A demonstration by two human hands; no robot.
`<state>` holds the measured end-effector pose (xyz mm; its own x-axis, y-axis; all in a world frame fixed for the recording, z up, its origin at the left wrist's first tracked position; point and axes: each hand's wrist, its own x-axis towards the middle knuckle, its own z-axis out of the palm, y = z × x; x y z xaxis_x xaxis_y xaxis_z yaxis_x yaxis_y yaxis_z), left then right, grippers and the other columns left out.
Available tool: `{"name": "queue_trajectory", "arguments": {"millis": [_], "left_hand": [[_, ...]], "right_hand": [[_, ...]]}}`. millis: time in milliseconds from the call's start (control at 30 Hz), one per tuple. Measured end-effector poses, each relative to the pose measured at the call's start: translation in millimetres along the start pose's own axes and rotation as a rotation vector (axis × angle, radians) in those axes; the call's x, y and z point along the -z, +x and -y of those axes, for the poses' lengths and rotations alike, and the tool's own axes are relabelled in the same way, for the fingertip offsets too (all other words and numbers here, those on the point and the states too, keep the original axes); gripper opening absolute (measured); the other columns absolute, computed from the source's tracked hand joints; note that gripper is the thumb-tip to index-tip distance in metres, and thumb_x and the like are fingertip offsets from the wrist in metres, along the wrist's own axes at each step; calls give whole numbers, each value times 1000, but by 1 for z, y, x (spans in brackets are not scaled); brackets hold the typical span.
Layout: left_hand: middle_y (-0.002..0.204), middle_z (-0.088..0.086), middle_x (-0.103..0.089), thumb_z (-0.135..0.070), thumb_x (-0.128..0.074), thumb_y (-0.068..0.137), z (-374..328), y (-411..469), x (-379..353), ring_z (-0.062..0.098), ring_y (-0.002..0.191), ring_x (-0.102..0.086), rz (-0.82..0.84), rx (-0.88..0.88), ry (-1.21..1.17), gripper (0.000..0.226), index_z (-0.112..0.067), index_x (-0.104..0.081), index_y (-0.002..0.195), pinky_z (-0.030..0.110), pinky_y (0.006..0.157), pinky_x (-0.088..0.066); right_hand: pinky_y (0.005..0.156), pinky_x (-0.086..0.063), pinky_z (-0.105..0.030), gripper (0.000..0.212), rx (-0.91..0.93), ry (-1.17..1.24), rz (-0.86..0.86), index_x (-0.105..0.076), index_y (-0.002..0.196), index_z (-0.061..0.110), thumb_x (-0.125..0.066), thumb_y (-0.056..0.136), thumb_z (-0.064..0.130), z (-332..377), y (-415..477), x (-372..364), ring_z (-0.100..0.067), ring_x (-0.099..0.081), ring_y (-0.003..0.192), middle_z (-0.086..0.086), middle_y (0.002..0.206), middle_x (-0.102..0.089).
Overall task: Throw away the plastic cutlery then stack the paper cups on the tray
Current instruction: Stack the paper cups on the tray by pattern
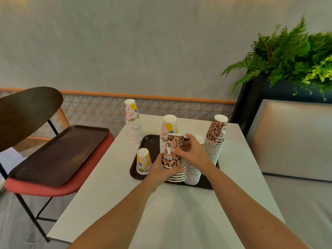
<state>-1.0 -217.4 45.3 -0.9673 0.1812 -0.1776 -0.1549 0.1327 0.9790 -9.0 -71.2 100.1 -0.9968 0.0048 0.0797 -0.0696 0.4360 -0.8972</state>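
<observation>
A dark brown tray lies on the white table and holds upside-down paper cups. My right hand grips a leopard-print cup over a short leopard-print stack. My left hand holds that stack near its top. Behind them on the tray rises a pineapple-print stack. A small pineapple-print stack sits at the tray's left. A white-rimmed stack stands under my right wrist. At the tray's right is a tall leopard-print stack. No cutlery is in sight.
Off the tray, a tall pineapple-print stack stands at the table's far left corner. A second dark tray rests on a red-seated chair to the left. A cushioned bench and a planter with ferns are on the right.
</observation>
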Motion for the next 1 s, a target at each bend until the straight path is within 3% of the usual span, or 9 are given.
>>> {"name": "queue_trajectory", "arguments": {"millis": [100,233,333,467,567,667,867,1000], "left_hand": [[116,-6,-65,-45,-87,42,-1,0,-1,11,111,-60,17,-12,0,94,-27,-46,125,40,101,-48],[119,-3,-62,-43,-87,44,0,-4,1,12,112,-59,16,-13,-7,98,-22,-43,130,39,100,-49],[121,-5,-59,-37,-89,50,-1,-6,4,10,111,-57,42,-15,5,95,-25,-39,131,34,98,-50],[120,-7,-60,-41,-90,41,-2,-6,5,11,113,-58,69,-27,31,109,-26,-36,135,38,99,-49],[119,-4,-62,-33,-91,47,-1,-5,6,11,111,-60,56,-31,26,99,-23,-40,132,37,98,-50],[115,-4,-63,-17,-88,60,0,-5,5,11,107,-60,30,-26,18,81,-21,-44,128,32,95,-50],[108,-8,-62,-22,-87,61,1,-5,2,8,102,-59,-7,-2,72,74,-20,-46,124,26,87,-48],[106,-11,-60,-22,-86,63,2,-5,3,5,99,-57,-4,18,78,73,-22,-44,123,25,86,-46]], "right_hand": [[91,-48,-28,69,-67,12,95,-45,130,14,-78,73,34,-2,-4,-6,-11,-56,104,1,119,-59],[92,-52,-36,60,-142,63,161,-58,120,17,-79,69,38,-7,-2,-10,-14,-64,101,-1,113,-68],[86,-54,-31,54,-161,141,143,-58,116,17,-80,69,33,-8,1,-11,-14,-65,98,-1,111,-68],[79,-51,-24,56,-159,176,103,-55,117,16,-80,70,33,-3,4,-9,-14,-63,99,0,110,-66],[73,-51,-21,48,-157,207,92,-55,112,18,-78,73,30,2,6,-5,-12,-64,94,2,106,-67],[75,-52,-24,55,-147,223,86,-56,117,15,-79,71,33,7,12,0,-13,-65,96,0,110,-68],[89,-53,-37,56,-113,251,25,-57,118,13,-80,70,33,17,25,13,-17,-66,100,-1,110,-69],[90,-52,-38,49,-72,309,-47,-57,113,15,-79,72,28,30,34,31,-19,-66,100,-2,111,-68]]}}
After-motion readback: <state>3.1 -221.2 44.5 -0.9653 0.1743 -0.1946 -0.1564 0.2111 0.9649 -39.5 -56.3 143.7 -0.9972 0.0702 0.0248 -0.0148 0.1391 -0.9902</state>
